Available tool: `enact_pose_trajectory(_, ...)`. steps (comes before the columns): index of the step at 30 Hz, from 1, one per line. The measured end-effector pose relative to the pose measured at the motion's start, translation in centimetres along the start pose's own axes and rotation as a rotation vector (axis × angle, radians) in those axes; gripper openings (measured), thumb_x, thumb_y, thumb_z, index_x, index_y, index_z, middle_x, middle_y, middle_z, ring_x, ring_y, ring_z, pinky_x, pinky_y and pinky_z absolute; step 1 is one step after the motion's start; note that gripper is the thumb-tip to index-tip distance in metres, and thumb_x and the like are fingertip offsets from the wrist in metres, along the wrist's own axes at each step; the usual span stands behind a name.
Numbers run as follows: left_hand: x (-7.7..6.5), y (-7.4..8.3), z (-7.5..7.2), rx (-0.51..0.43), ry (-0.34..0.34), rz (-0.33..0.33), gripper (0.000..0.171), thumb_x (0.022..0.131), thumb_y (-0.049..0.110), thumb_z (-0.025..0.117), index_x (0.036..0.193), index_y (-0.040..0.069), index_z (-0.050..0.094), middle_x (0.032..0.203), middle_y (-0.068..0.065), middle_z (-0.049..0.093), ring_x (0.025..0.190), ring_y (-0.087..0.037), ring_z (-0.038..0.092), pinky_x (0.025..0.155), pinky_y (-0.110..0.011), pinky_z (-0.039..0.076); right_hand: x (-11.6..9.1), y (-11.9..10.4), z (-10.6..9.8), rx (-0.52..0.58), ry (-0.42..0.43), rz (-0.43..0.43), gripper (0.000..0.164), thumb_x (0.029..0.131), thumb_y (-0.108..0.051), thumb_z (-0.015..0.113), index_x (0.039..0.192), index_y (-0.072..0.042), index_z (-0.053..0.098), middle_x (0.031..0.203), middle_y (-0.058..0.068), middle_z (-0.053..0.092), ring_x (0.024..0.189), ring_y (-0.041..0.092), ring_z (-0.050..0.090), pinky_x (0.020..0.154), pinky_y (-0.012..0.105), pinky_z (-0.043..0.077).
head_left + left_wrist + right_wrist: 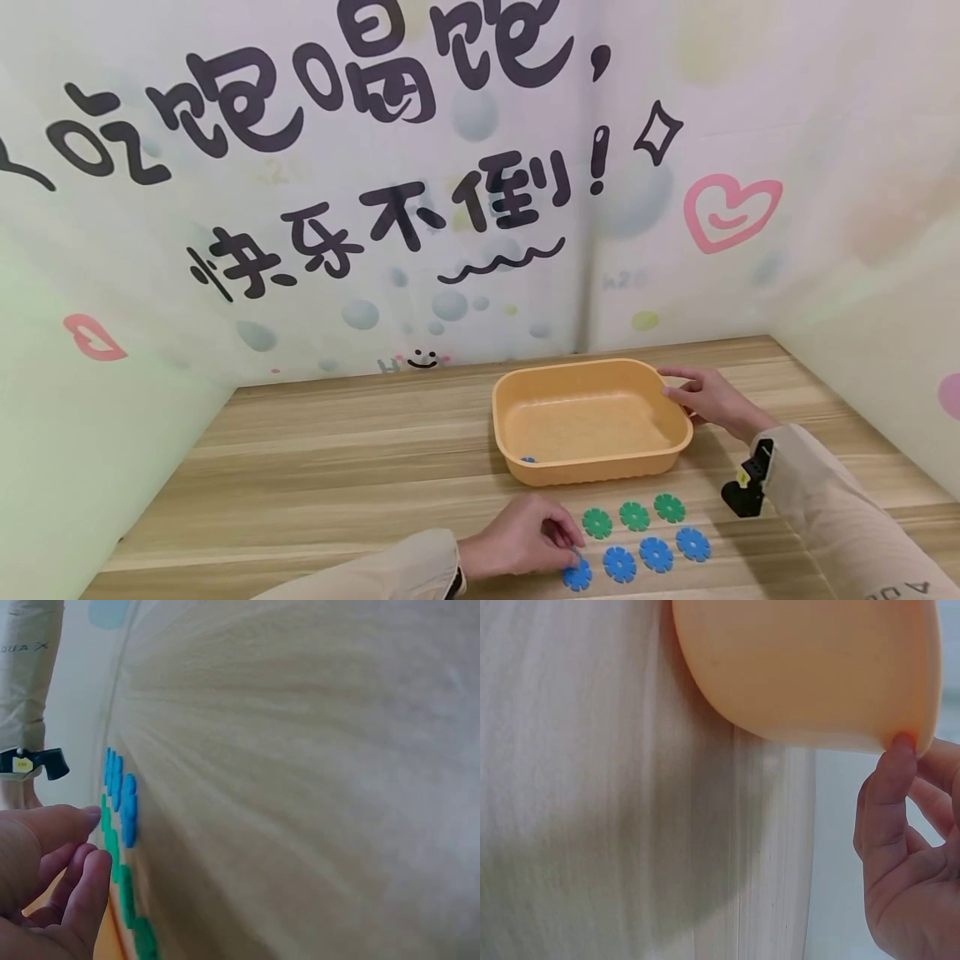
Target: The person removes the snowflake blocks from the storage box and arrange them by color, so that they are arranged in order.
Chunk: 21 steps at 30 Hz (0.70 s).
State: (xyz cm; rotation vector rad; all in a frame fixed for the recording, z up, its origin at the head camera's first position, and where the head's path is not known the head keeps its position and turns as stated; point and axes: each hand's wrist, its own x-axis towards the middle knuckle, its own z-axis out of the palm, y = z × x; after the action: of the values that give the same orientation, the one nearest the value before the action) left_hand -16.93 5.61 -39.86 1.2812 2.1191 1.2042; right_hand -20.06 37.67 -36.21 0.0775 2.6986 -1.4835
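My left hand (528, 537) hovers over the left end of a row of blue notched plastic discs (619, 564), fingertips overlapping the top of the leftmost blue disc (577, 577). From the left wrist view, a gap separates the thumb (64, 825) from the fingers, and the blue discs lie flat beyond the fingertips. Behind the blue row runs a row of green notched discs (634, 516), partly hidden by this hand. At the right, my right hand (712, 400) pinches the rim of an orange plastic basin (592, 472), fingers and thumb on either side of it (900, 761).
A blue disc (528, 460) lies inside the basin at its near left corner, mostly hidden by the wall. A printed cloth (420, 167) with writing hangs behind the wood-patterned tabletop (337, 467), and pale walls flank both sides.
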Motion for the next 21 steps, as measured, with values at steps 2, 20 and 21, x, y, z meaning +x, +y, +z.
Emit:
enact_pose_trajectory(2, 0.0, 0.3, -0.6, -0.026, 0.004, 0.008, 0.006, 0.073, 0.003, 0.070, 0.079, 0.003, 0.067, 0.074, 0.005, 0.061, 0.064, 0.006, 0.051, 0.058, -0.013, 0.046, 0.0, -0.1, 0.0, 0.001, -0.003, -0.002, 0.053, 0.092, -0.018, 0.049, 0.134, 0.007, 0.028, 0.090, 0.019, 0.058, 0.072, 0.021, 0.058, 0.059, 0.033, 0.050)
enact_pose_trajectory(20, 6.5, -0.5, -6.5, 0.171, 0.150, -0.122, 0.022, 0.081, 0.008, 0.063, 0.101, 0.000, 0.064, 0.075, 0.000, 0.058, 0.068, -0.010, 0.052, 0.061, -0.018, 0.043, -0.1, -0.1, 0.1, -0.003, -0.002, 0.008, 0.053, 0.092, -0.018, 0.049, 0.133, 0.007, 0.028, 0.090, 0.017, 0.058, 0.070, 0.019, 0.057, 0.060, 0.033, 0.050)
enact_pose_trajectory(21, 6.8, -0.6, -6.5, 0.175, 0.123, -0.138, 0.021, 0.081, 0.008, 0.064, 0.100, -0.001, 0.064, 0.075, 0.001, 0.058, 0.068, -0.010, 0.052, 0.060, -0.017, 0.043, -0.1, -0.1, 0.1, -0.004, -0.001, 0.006, 0.053, 0.092, -0.018, 0.049, 0.134, 0.007, 0.028, 0.090, 0.018, 0.058, 0.070, 0.019, 0.057, 0.059, 0.033, 0.050)
